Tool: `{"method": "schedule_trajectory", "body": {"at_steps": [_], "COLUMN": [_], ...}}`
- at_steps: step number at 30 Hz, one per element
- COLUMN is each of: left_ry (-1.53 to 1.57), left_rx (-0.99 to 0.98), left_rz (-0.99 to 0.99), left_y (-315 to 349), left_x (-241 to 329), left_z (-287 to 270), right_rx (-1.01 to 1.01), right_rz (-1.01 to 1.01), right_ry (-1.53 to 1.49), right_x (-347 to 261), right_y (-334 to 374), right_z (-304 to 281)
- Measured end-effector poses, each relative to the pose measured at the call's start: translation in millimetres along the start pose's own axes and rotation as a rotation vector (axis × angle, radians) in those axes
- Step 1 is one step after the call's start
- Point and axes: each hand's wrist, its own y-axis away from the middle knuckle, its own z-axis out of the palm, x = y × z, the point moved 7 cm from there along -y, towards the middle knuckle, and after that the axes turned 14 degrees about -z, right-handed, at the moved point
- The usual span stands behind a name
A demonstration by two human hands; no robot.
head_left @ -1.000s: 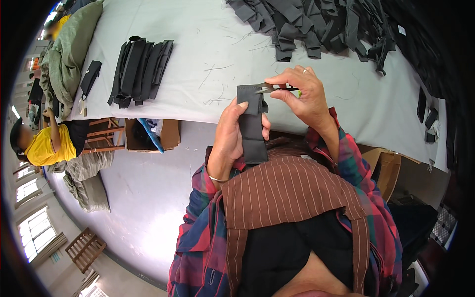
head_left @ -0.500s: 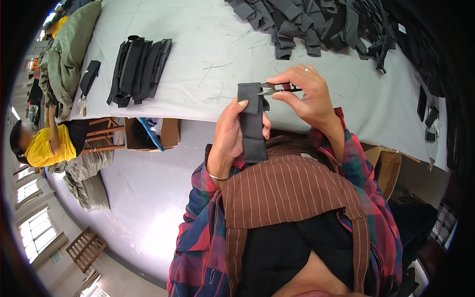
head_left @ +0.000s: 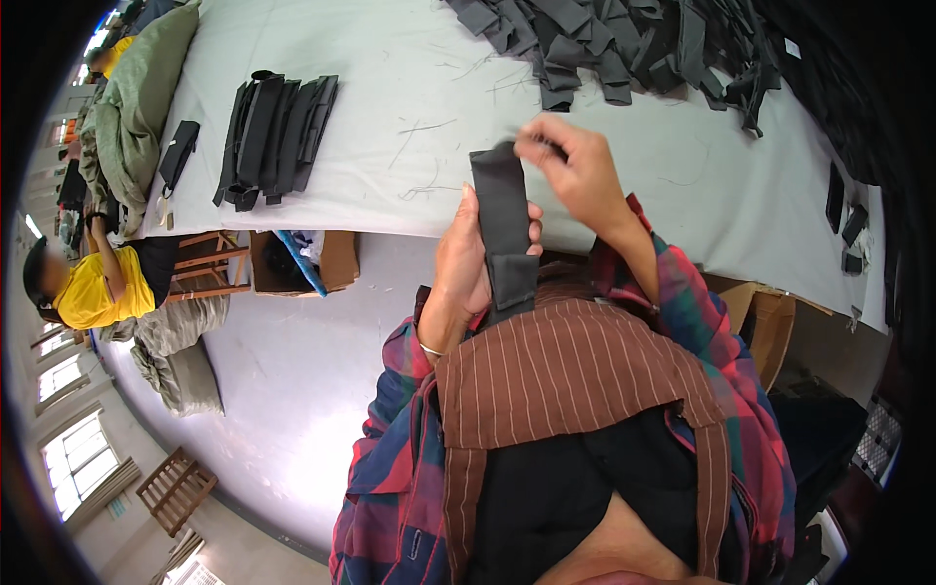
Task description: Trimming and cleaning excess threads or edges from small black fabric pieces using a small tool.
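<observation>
Co-worker in a yellow top: at the far left, an arm raised toward the table edge, much as before
Olive cloth bundle: bulky and creased, along the table's left end
Single black strip: lies by itself on the pale-covered table, just right of the olive cloth bundle
Wooden stool: below the table's left part, next to an open cardboard box on its right
Row of black strips: laid side by side on the left of the table, unchanged from the earlier frames
Loose threads: scattered between that row and the hands
Left hand: clamped on the dark fabric strip, thumb now upright along its left edge, where it earlier lay across the front; fingertips curl round the right edge
Dark fabric strip: held up between the table edge and the brown striped apron; its plain length now points far and its folded flap is at the near end, whereas earlier the flap was at the far end
Right hand: shifted left to the strip's far right corner, motion-blurred; fingers drawn in round the thread snips, now just a dark smear, their blades clear earlier; cannot tell whether the fingertips touch the strip
Heap of dark strips: tangled at the far right of the table
</observation>
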Motion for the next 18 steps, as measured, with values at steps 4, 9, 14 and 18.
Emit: {"method": "schedule_trajectory", "body": {"at_steps": [4,9,14,18], "left_ry": [-0.062,-0.31,-0.458,-0.665], "left_rx": [0.049,-0.01,0.107,0.179], "left_rz": [-0.044,0.053,0.254,0.487], "left_y": [0.2,6.8,27.9,33.1], "left_x": [-6.6,8.4,50.7,65.6], "left_z": [3.2,2.1,11.7,17.5], "right_rx": [0.215,0.169,0.083,0.11], "right_rz": [-0.025,0.172,0.07,0.273], "right_ry": [-0.19,-0.831,-1.075,-0.757], "right_x": [17.3,0.2,-16.8,14.3], "right_y": [-15.2,-14.6,5.6,36.5], "right_z": [-11.6,-2.6,-4.9,11.5]}}
